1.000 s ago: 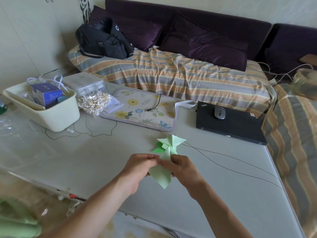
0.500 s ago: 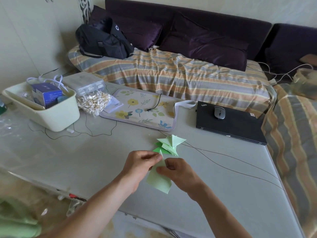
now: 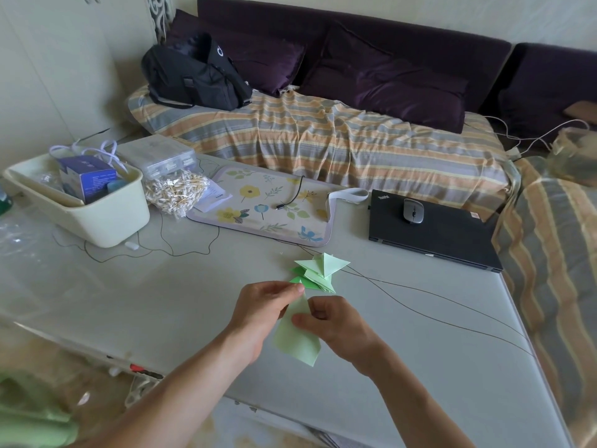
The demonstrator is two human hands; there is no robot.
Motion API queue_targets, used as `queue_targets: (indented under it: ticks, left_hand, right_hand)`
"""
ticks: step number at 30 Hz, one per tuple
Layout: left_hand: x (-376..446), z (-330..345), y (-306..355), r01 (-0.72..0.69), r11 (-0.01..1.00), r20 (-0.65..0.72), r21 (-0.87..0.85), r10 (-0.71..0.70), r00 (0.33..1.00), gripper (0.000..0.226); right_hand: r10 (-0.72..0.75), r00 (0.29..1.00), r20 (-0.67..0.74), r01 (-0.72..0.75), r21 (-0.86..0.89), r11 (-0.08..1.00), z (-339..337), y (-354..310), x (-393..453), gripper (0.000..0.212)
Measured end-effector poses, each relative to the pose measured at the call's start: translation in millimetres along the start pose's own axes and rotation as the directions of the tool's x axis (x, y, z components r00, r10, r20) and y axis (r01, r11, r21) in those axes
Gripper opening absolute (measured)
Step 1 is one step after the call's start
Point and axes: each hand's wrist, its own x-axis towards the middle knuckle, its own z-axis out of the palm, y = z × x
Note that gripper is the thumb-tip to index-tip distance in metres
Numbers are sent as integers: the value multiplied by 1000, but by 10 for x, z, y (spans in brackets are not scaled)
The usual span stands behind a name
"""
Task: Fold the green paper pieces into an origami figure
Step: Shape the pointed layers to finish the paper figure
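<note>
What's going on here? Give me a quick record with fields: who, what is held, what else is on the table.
Who: a person, both bare arms in view
Left hand: pinches the top tip of the green paper piece
Right hand: grips the same piece at its middle
Folded pile: finished green pieces lying on the table, just beyond the hands
Also on table: closed black laptop with a mouse on top, floral mat, cream bin, thin cables
Behind: striped sofa with a black bag

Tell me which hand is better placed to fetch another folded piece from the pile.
Probably the left hand: it pinches the paper at its top tip, right beside the pile. The right hand grips the paper's middle, steadying it, and sits nearer the person.
</note>
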Motion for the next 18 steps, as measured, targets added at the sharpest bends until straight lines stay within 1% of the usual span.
queue_targets:
  ticks: [9, 12, 14, 17, 18]
  left_hand:
    - [29, -3, -13, 9, 1000, -17, -22, -9, 1000, 12]
    - [27, -16, -14, 9, 1000, 3, -7, -9, 1000, 13]
    - [21, -20, -25, -8, 999, 34, 48, 6, 999, 13]
    - [-10, -6, -60, -49, 984, 48, 169, 41, 998, 5]
    - [-15, -3, -71, -62, 978, 44, 200, 54, 998, 5]
  right_hand:
    - [2, 1000, -3, -2, -41, 999, 28, 4, -4, 16]
    - [11, 1000, -16, -11, -35, 999, 23, 10, 2, 15]
    - [26, 997, -74, -27, -3, 1000, 12, 16, 17, 19]
    - [69, 976, -207, -55, 69, 996, -48, 17, 41, 38]
    - [83, 970, -229, -59, 111, 992, -73, 26, 51, 38]
